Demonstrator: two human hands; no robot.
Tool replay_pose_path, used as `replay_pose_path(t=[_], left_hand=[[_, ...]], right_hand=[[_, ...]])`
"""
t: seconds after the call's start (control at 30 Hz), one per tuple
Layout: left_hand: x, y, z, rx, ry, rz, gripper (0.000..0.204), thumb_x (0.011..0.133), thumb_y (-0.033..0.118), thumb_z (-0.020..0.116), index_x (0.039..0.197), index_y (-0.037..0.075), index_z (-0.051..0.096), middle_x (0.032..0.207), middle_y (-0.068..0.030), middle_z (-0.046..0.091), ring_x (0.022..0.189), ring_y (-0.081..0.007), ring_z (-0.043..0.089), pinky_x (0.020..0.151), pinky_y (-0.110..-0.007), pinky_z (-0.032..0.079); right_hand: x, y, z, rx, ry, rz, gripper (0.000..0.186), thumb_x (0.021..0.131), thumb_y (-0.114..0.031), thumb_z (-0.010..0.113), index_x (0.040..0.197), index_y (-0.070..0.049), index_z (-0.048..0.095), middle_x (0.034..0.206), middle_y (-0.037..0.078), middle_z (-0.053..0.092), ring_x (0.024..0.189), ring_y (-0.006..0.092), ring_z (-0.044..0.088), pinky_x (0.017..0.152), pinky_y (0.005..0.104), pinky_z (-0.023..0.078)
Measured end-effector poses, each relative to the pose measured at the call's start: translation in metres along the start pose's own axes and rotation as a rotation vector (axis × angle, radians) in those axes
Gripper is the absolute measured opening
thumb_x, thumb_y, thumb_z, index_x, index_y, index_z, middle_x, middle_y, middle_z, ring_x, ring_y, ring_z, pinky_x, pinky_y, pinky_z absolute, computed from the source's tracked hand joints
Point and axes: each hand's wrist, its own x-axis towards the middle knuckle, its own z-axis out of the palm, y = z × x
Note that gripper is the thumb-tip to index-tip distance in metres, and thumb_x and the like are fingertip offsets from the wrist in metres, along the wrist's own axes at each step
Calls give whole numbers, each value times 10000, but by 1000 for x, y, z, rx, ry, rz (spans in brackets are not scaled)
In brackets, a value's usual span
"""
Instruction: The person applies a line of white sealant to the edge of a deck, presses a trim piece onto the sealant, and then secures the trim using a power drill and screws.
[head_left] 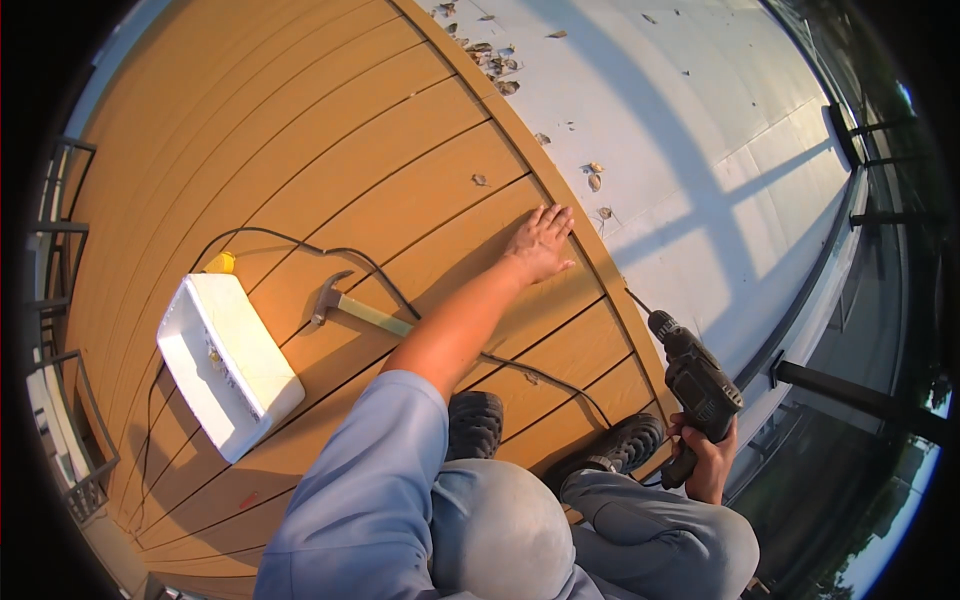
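My left hand (541, 243) lies flat with its fingers stretched out on the orange-brown deck boards (440, 130), beside the long edge board (560, 190). At the lower right, my right hand (708, 455) is wrapped round the handle of a dark power drill (702, 385). The drill's thin bit points up and left, its tip close to the outer side of the edge board; whether it touches the board I cannot tell. A claw hammer (372, 314) with a pale greenish handle lies left of my left forearm, which covers the handle's end.
A white box (240, 350) with small bits inside lies at the left, a yellow object (221, 263) behind it. A black cord (375, 262) snakes over the boards beneath my arm. Beyond the deck edge is a pale surface (680, 160) with dry leaves (595, 182); black railings (860, 400) stand right.
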Motion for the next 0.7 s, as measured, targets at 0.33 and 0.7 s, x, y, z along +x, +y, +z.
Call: replay_pose_path(t=[0.33, 0.7], left_hand=[[-199, 8, -58, -647, 288, -117, 204, 935, 239, 728, 1023, 68, 659, 1095, -99, 692, 1054, -304, 647, 939, -423, 514], [-565, -77, -147, -358, 679, -1516, 278, 1004, 223, 685, 888, -26, 639, 835, -125, 705, 722, -237, 637, 692, -355, 507]], right_hand=[[13, 22, -32, -101, -62, 9, 579, 830, -52, 725, 1362, -35, 499, 1053, 185, 710, 828, 208, 695, 576, 282, 566], [81, 52, -50, -91, -417, 63, 530, 899, -105, 772, 1370, -70, 533, 1151, 119, 701, 918, 202, 673, 607, 325, 591]])
